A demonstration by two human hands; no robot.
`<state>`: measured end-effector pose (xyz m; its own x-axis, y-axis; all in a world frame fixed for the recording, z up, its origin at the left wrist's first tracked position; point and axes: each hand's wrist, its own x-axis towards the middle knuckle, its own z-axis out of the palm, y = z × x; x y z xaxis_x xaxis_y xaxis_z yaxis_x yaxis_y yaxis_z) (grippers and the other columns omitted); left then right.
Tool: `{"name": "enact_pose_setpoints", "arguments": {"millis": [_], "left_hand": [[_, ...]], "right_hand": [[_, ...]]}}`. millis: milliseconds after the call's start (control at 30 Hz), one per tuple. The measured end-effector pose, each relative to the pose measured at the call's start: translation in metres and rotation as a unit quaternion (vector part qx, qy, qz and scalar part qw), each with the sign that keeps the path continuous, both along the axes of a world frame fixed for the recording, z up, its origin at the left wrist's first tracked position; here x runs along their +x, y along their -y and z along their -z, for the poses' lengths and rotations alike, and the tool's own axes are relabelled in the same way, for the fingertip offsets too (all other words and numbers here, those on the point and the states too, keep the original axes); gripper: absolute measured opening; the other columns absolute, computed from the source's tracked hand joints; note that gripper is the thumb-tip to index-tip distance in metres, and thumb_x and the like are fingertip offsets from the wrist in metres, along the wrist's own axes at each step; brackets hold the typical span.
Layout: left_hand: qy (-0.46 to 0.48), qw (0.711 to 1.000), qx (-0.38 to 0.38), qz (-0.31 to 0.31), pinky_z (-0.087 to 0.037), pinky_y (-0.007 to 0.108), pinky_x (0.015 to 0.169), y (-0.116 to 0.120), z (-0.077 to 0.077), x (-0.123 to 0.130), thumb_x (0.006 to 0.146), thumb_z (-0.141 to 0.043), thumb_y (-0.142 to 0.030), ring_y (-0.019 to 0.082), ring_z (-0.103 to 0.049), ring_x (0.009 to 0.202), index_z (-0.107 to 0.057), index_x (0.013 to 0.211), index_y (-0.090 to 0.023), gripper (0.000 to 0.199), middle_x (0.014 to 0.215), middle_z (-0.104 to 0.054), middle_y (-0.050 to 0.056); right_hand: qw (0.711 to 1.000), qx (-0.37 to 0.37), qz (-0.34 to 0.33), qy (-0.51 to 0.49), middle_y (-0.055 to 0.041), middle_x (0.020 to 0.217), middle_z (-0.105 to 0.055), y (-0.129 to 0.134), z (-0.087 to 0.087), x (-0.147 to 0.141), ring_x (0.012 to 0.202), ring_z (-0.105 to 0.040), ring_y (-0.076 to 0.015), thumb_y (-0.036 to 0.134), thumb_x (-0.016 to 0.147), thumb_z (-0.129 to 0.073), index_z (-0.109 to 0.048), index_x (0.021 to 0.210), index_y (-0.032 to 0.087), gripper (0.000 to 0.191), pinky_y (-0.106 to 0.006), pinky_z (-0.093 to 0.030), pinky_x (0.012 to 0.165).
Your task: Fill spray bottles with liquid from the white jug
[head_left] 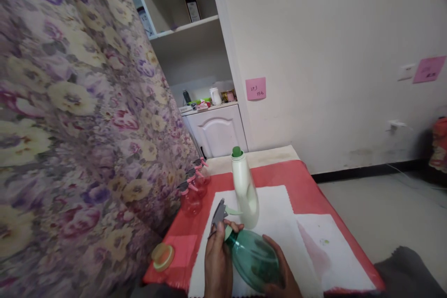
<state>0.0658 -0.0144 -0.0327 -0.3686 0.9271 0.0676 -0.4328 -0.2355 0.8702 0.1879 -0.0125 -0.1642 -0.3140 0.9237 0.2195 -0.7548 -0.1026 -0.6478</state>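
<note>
A green transparent spray bottle (254, 260) lies tilted between my two hands. My left hand (219, 258) is closed round its neck, just below the grey and pale green trigger head (220, 216). Around the bottle's rounded body, on the right side, my right hand (284, 270) is wrapped. Behind them a tall pale green bottle (244, 191) stands upright on a white cloth (279, 200), with a green piece (236, 152) in its open mouth. Whether the trigger head is fully seated cannot be made out.
Several pink spray bottles (191, 200) stand at the red table's (307, 181) left edge, beside a floral curtain (104, 149). A round yellowish lid (163, 257) lies front left. Another stained white cloth (342, 247) is at right. A white cabinet (218, 130) stands behind.
</note>
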Motion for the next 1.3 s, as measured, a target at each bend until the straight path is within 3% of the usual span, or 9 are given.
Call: {"name": "enact_pose_setpoints", "arguments": {"millis": [100,200,367,533,733,1067,1200,1300], "left_hand": [[0.017,1.0,-0.008,-0.018,-0.051,0.034,0.083,0.0,0.003,-0.001,0.08,-0.067,-0.049,0.02,-0.063,0.084,-0.068,0.074,-0.017,0.032,0.074,-0.063,0.003],[0.019,0.999,-0.009,-0.032,-0.051,0.033,0.08,0.001,0.001,0.001,0.077,-0.07,-0.048,0.02,-0.062,0.08,-0.067,0.073,-0.017,0.032,0.074,-0.063,0.003],[0.023,0.999,0.005,-0.039,-0.052,0.031,0.075,0.002,-0.013,0.003,0.075,-0.072,-0.048,0.019,-0.063,0.076,-0.066,0.076,-0.018,0.031,0.072,-0.063,0.002],[0.007,0.998,0.018,-0.064,-0.054,0.026,0.074,0.002,-0.022,-0.002,0.074,-0.074,-0.048,0.015,-0.063,0.078,-0.07,0.084,-0.016,0.033,0.082,-0.067,0.003],[-0.004,0.992,0.067,-0.107,-0.056,0.024,0.074,-0.001,-0.033,-0.027,0.076,-0.074,-0.043,0.013,-0.064,0.079,-0.07,0.092,-0.018,0.03,0.091,-0.066,0.002],[-0.016,0.975,0.166,-0.144,-0.054,0.02,0.071,-0.004,-0.088,-0.053,0.072,-0.079,-0.035,0.011,-0.061,0.078,-0.07,0.089,-0.016,0.028,0.088,-0.066,0.001],[-0.099,0.964,0.183,-0.166,-0.05,0.019,0.07,-0.011,-0.094,-0.08,0.078,-0.074,-0.035,0.01,-0.058,0.077,-0.067,0.1,-0.019,0.029,0.091,-0.065,-0.001],[-0.274,0.939,0.103,-0.181,-0.049,0.024,0.075,-0.024,-0.077,-0.109,0.082,-0.066,-0.041,0.013,-0.058,0.08,-0.063,0.109,-0.02,0.034,0.093,-0.064,0.001]], "right_hand": [[0.997,-0.03,-0.057,-0.035,-0.0146,0.133,-0.057,0.003,0.005,-0.007,0.123,-0.053,-0.0389,0.066,0.055,-0.081,-0.049,0.13,0.028,0.09,-0.059,-0.044,0.097],[0.993,-0.055,-0.097,-0.044,-0.0137,0.131,-0.058,0.003,0.011,-0.009,0.121,-0.055,-0.0393,0.063,0.056,-0.081,-0.049,0.13,0.029,0.087,-0.059,-0.046,0.092],[0.998,-0.024,-0.041,-0.041,-0.0084,0.133,-0.056,-0.001,0.014,-0.007,0.121,-0.056,-0.0364,0.051,0.044,-0.091,-0.049,0.129,0.035,0.097,-0.054,-0.042,0.1],[0.997,-0.026,-0.049,-0.048,-0.0093,0.134,-0.057,-0.002,0.017,-0.008,0.122,-0.055,-0.0364,0.052,0.046,-0.09,-0.046,0.131,0.032,0.099,-0.053,-0.04,0.102],[0.995,-0.066,-0.055,-0.057,-0.0091,0.128,-0.062,-0.004,0.02,-0.005,0.117,-0.059,-0.0375,0.051,0.047,-0.089,-0.048,0.13,0.029,0.096,-0.054,-0.043,0.098],[0.996,-0.076,-0.027,-0.026,-0.0081,0.123,-0.064,-0.005,0.023,-0.003,0.112,-0.062,-0.0363,0.052,0.05,-0.088,-0.052,0.128,0.031,0.089,-0.051,-0.045,0.094],[0.997,-0.073,-0.017,-0.009,-0.009,0.124,-0.063,-0.006,0.028,-0.002,0.111,-0.063,-0.0359,0.052,0.052,-0.087,-0.052,0.128,0.032,0.086,-0.05,-0.046,0.092],[0.997,-0.069,-0.02,-0.008,-0.0098,0.125,-0.063,-0.007,0.033,-0.001,0.11,-0.063,-0.0364,0.051,0.053,-0.087,-0.052,0.129,0.032,0.086,-0.048,-0.049,0.087]]}}
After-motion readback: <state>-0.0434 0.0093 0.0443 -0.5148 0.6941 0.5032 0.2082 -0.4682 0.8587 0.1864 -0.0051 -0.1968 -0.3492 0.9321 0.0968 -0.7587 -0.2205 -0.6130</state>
